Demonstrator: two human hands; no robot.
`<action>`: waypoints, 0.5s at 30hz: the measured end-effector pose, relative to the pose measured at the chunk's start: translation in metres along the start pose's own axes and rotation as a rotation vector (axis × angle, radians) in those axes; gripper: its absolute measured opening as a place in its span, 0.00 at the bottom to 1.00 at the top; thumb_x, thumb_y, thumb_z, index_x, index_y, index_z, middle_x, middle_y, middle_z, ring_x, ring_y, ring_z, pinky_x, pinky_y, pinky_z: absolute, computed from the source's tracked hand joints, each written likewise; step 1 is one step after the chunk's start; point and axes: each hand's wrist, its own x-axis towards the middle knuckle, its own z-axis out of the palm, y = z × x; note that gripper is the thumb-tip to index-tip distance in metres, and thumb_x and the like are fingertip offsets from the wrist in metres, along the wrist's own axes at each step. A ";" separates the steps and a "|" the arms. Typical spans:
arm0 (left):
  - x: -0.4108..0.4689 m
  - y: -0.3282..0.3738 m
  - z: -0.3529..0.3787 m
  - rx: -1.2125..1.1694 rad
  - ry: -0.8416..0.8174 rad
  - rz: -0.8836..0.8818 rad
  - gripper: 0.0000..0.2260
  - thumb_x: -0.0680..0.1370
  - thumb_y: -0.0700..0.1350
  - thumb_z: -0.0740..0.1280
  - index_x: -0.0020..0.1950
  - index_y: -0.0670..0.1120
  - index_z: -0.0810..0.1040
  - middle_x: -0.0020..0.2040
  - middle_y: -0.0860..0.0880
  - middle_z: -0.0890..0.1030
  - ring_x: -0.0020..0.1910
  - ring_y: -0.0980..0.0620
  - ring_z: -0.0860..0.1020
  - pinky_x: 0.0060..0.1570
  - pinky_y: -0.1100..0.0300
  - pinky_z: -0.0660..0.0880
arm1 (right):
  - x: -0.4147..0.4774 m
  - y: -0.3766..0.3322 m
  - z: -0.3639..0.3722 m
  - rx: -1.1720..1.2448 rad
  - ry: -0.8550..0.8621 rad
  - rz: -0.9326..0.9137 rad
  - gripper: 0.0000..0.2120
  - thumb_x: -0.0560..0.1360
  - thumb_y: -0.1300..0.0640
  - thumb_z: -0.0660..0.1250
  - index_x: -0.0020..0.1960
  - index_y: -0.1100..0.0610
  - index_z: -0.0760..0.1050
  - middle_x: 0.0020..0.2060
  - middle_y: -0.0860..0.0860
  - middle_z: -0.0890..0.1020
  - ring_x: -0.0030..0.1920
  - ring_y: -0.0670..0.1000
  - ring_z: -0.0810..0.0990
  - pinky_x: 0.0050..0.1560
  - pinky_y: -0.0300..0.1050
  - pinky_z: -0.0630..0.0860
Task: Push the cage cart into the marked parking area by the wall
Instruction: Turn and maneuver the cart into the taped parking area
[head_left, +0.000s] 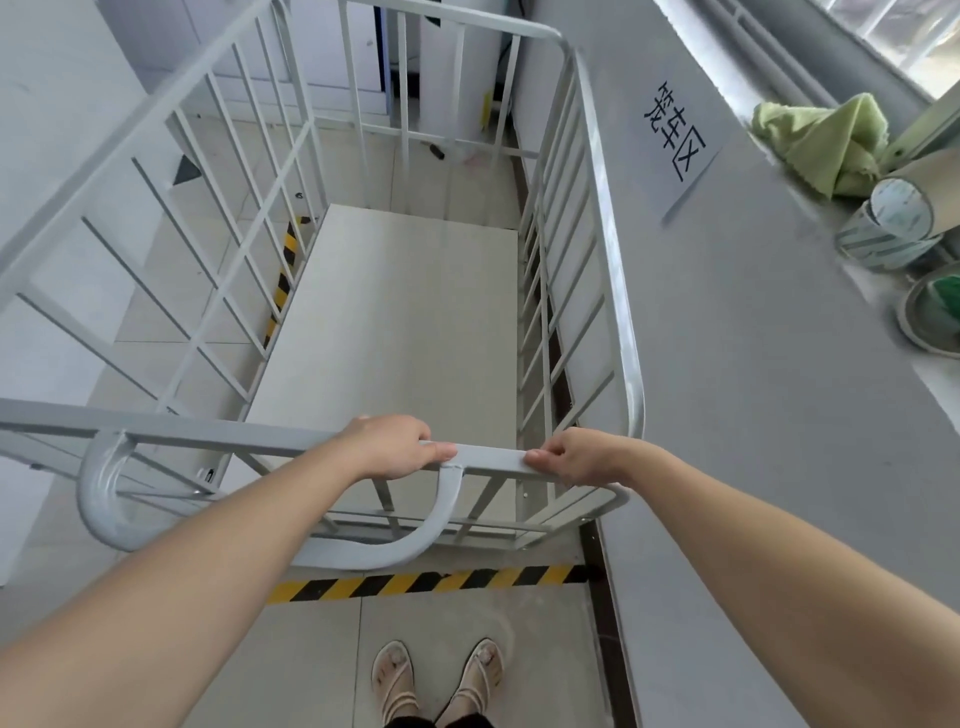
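Cage cart (395, 322) stands beside the wall (727, 415), inside the striped floor tape (426, 582); its left side runs out of frame and its wheels are hidden. Left hand (392, 447) and right hand (576, 457) both grip the near top rail (488, 457), fingers curled over. Wall sign (675, 135) reads sideways. Windowsill items at far right are cut off.
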 end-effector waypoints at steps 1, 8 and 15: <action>-0.001 -0.003 -0.001 0.004 -0.009 0.002 0.22 0.78 0.66 0.53 0.40 0.49 0.72 0.35 0.53 0.74 0.37 0.53 0.72 0.42 0.54 0.64 | 0.000 -0.002 0.001 0.005 -0.008 0.004 0.23 0.80 0.38 0.53 0.48 0.56 0.75 0.38 0.50 0.75 0.40 0.49 0.73 0.44 0.42 0.68; -0.019 -0.047 -0.007 0.037 -0.033 -0.003 0.23 0.78 0.65 0.53 0.43 0.48 0.74 0.37 0.52 0.75 0.39 0.53 0.72 0.43 0.55 0.63 | 0.007 -0.047 0.021 -0.037 -0.023 -0.007 0.25 0.79 0.36 0.52 0.42 0.56 0.74 0.37 0.51 0.75 0.39 0.51 0.73 0.44 0.44 0.69; -0.029 -0.081 -0.013 0.050 -0.024 -0.039 0.20 0.78 0.64 0.56 0.36 0.50 0.69 0.35 0.54 0.72 0.38 0.55 0.71 0.54 0.53 0.63 | 0.010 -0.083 0.030 -0.057 -0.051 -0.021 0.31 0.80 0.38 0.52 0.57 0.64 0.79 0.48 0.56 0.80 0.50 0.55 0.76 0.54 0.47 0.68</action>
